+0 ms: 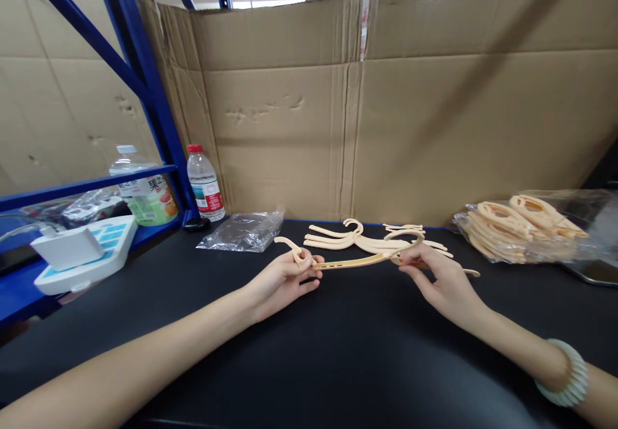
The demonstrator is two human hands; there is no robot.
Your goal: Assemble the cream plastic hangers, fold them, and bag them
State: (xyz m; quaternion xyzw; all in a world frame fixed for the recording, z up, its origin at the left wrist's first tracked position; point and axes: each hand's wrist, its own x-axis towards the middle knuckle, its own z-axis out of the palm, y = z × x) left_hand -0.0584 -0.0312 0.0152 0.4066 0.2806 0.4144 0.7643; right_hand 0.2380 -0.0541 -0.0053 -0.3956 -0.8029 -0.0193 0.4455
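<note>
A beige plastic folding hanger (355, 262) is held up level between my two hands, above the black table. My left hand (282, 285) pinches its left end with thumb and fingers, where a small curved beige piece (288, 244) sticks up. Close to the hanger's hook, my right hand (444, 285) grips the middle with thumb and forefinger, partly hiding it. Behind, a row of beige hangers (333, 241) lies on the table, partly covered by the held one. Short beige pieces (403, 227) lie at their right.
At right lies a clear bag of folded hangers (516, 229), with a flat dark device (591, 273) beside it. An empty plastic bag (244, 232), a water bottle (205, 184) and a keyboard (89, 255) are at left. Cardboard (284, 120) walls the back; a blue metal frame (140, 81) stands left.
</note>
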